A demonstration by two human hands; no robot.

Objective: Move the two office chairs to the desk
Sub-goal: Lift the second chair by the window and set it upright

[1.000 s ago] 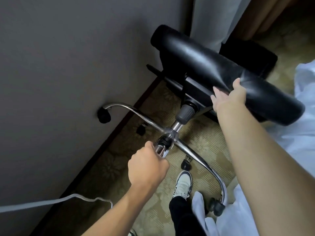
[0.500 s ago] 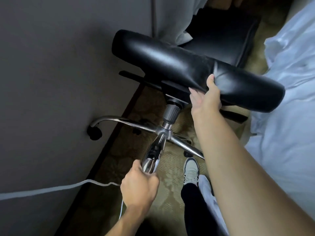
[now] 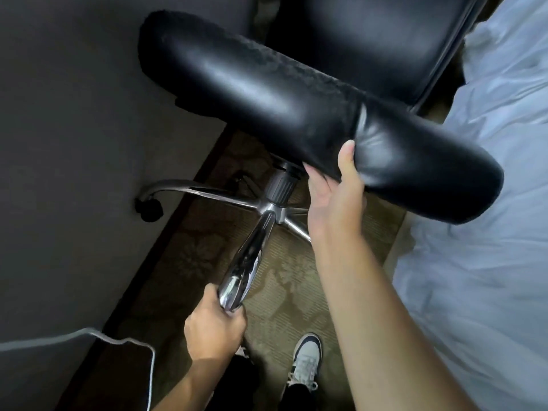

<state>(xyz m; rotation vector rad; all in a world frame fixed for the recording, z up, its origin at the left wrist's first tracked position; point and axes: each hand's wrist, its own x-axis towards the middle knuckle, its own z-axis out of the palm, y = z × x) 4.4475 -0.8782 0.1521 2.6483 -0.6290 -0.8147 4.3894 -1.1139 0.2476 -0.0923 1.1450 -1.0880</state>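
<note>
Head view shows us carrying the chair [image 3: 296, 93] tipped between wall [image 3: 74, 129] and bed [image 3: 489, 262], left hand [image 3: 215, 327] clenched on a chrome leg [image 3: 249, 259], right hand [image 3: 335, 200] clamping the seat edge; slick chrome could slip, or a caster [image 3: 149, 207] scrape the wall.

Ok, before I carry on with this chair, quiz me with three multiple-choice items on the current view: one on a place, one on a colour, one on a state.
1. Where does the left hand hold the chair?
A. a chrome base leg
B. the seat's edge
C. the white cable

2. What colour is the seat cushion?
A. grey
B. black
C. brown

3. How does the chair stand?
A. upright on all castors
B. tipped over, base off the floor
C. upside down on the bed

Key: 1 A, its fingers wrap the end of the chrome base leg. 2 B, glossy black leather. 3 B, the seat shows edge-on while the right hand grips it, and one castor hangs against the wall.
</note>
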